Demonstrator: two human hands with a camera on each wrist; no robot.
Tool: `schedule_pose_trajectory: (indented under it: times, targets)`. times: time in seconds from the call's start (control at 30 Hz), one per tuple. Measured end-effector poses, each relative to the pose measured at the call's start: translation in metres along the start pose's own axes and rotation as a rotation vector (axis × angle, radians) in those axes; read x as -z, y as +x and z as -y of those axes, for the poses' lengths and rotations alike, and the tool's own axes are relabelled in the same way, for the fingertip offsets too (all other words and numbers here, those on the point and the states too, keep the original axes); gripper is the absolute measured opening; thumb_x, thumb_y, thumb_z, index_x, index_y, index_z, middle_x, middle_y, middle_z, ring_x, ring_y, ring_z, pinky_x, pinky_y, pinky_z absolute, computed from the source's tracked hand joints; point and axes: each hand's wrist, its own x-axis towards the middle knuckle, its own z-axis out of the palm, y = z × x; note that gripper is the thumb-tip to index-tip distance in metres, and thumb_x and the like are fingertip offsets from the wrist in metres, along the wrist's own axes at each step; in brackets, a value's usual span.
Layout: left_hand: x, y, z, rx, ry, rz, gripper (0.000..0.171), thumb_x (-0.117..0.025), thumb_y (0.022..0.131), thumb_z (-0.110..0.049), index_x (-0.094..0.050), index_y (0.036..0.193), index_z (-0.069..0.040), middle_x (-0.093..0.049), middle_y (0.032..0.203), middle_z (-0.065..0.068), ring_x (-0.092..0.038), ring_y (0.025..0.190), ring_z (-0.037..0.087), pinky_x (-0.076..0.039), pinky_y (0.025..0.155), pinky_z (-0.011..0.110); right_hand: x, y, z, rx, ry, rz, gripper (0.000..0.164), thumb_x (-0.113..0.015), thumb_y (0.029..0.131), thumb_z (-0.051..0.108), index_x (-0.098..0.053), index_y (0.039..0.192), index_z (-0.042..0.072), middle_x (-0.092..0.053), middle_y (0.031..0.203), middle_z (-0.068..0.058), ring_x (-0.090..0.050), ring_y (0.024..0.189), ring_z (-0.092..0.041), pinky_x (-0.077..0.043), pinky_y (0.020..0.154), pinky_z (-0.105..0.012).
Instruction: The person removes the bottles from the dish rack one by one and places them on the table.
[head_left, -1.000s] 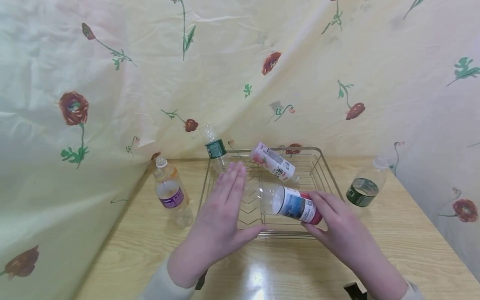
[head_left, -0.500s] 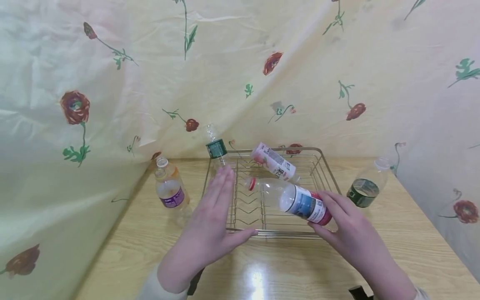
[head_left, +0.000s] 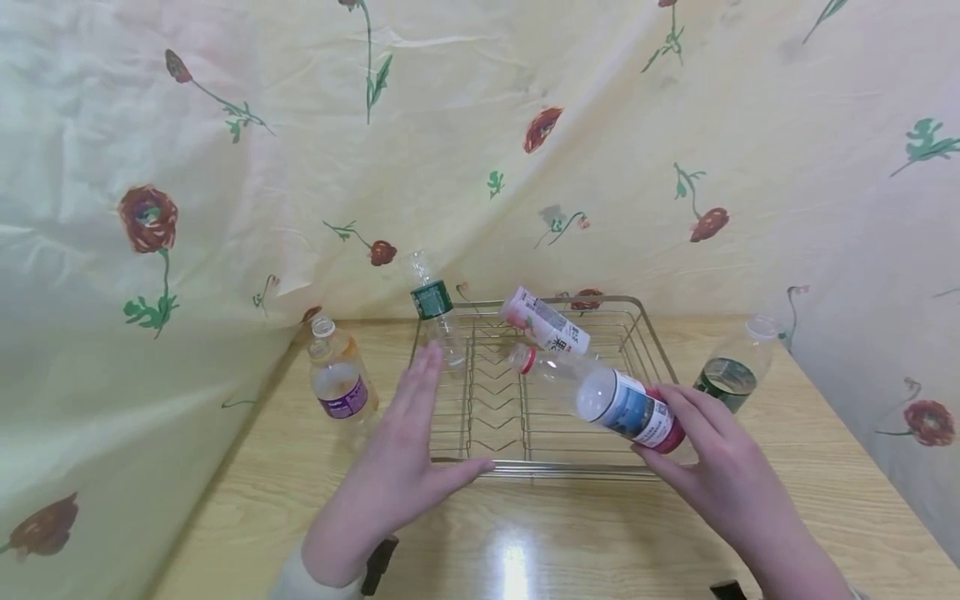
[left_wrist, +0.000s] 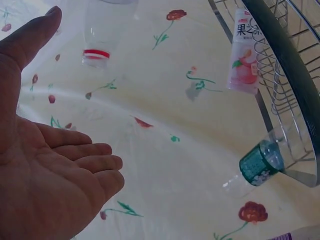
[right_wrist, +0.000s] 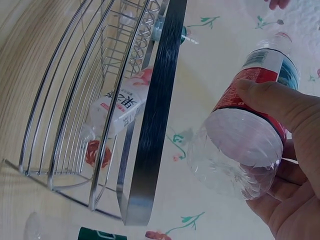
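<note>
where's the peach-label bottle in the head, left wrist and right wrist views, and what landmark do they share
Head: the peach-label bottle is near the picture's centre, slightly right.
Left wrist: upper right.
Right wrist: left of centre, partly behind metal wires.
Shared landmark: the wire rack, visible in all three views.

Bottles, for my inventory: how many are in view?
6: red-label bottle in the right hand; pink-label bottle and green-label bottle leaning in the rack; purple-label bottle and orange bottle left of it; dark-label bottle right of it. Others could be hidden.
</note>
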Motion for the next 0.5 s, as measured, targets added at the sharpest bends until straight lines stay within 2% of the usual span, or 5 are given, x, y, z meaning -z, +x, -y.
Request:
schedule_pose_trajectory:
  times: [0.07,0.3,0.5]
  targets:
    - [0.0,-0.002,0.003,0.012,-0.019,-0.001,0.127,-0.088,0.078,-0.046,-0.002,0.163,-0.01,-0.002,0.169,0.006,-0.002,0.153,0.023,-0.018,0.12,0.047,0.0,-0.002,-0.002,-0.006,0.014,-0.001,0.081,-0.041,0.096,0.07,-0.064,0.128,0.0,-0.062,0.121,-0.017,-0.062,0.101,-0.029,-0.029,0.096,-0.002]
    - [-0.001,-0.006,0.015,0.079,-0.043,0.011,0.129,-0.089,0.076,-0.047,-0.002,0.164,-0.012,-0.003,0.169,0.005,-0.002,0.153,0.022,-0.018,0.12,0.048,0.002,-0.008,-0.009,-0.018,0.062,-0.032,0.078,-0.051,0.095,0.068,-0.064,0.129,-0.001,-0.062,0.12,-0.018,-0.06,0.102,-0.03,-0.031,0.098,-0.005]
    - [-0.008,-0.008,0.029,0.145,-0.077,0.038,0.129,-0.088,0.074,-0.052,-0.005,0.164,-0.013,-0.004,0.169,0.004,-0.005,0.153,0.025,-0.019,0.119,0.051,0.004,-0.012,-0.013,-0.033,0.072,-0.058,0.079,-0.053,0.093,0.069,-0.065,0.128,0.0,-0.063,0.12,-0.017,-0.059,0.102,-0.031,-0.032,0.098,-0.004]
